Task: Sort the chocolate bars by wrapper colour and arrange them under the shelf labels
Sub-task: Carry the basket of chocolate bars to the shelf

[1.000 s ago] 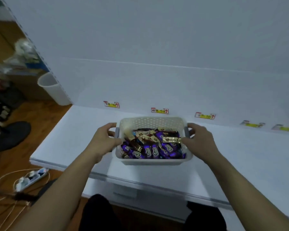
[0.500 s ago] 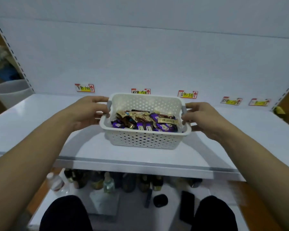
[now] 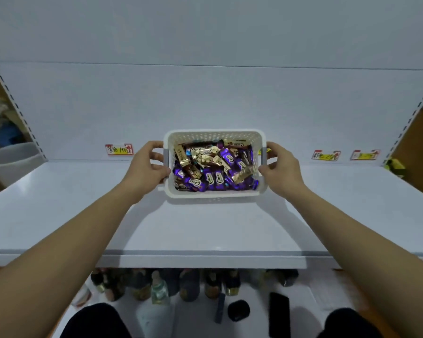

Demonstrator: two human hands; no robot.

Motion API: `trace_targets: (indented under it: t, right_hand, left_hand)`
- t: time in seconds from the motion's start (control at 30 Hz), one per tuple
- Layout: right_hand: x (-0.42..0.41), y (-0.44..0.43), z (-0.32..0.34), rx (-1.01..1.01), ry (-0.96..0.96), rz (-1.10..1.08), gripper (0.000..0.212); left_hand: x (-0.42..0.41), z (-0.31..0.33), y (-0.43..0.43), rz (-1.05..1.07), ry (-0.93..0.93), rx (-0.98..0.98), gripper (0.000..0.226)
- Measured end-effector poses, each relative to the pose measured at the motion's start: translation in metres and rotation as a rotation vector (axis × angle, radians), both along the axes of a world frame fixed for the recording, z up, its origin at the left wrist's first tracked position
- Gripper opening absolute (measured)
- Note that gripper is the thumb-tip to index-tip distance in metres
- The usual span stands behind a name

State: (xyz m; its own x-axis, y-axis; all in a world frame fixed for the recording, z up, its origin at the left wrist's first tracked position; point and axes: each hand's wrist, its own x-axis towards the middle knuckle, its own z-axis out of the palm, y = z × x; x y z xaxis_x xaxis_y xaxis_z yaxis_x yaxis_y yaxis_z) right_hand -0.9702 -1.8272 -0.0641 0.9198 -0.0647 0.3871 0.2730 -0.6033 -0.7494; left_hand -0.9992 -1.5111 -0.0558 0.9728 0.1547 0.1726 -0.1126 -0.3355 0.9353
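Note:
A white perforated basket (image 3: pixel 214 193) sits on the white shelf (image 3: pixel 205 228), close to the back wall. It is full of chocolate bars (image 3: pixel 213 167) in purple, gold and brown wrappers. My left hand (image 3: pixel 145 164) grips the basket's left grey handle. My right hand (image 3: pixel 280 167) grips the right handle. Small price labels are stuck along the back wall: one label at the left (image 3: pixel 119 149), two labels at the right (image 3: pixel 325 155) (image 3: pixel 365 154). The basket hides the middle labels.
Under the shelf a lower level holds several bottles (image 3: pixel 156 286), a black phone (image 3: pixel 279 313) and a small black round object (image 3: pixel 238 310). A white bin (image 3: pixel 9 159) stands to the left beyond the shelf upright. My knees show at the bottom edge.
Both hands have carried the basket away from the shelf's front and further back toward the wall, where it now covers the middle labels. The view has swung to face the shelf squarely.

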Motion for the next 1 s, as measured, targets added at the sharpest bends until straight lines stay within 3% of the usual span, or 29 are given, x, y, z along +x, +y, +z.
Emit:
trace_targets:
  t: [0.57, 1.0]
  right_hand:
    - [0.046, -0.012, -0.036, 0.174, -0.134, -0.071, 0.053]
    - [0.063, -0.019, -0.034, 0.209, -0.271, -0.027, 0.044]
  left_hand:
    - [0.045, -0.043, -0.031, 0.146, -0.291, 0.198, 0.054]
    - [0.061, -0.041, -0.045, 0.239, -0.423, 0.236, 0.052]
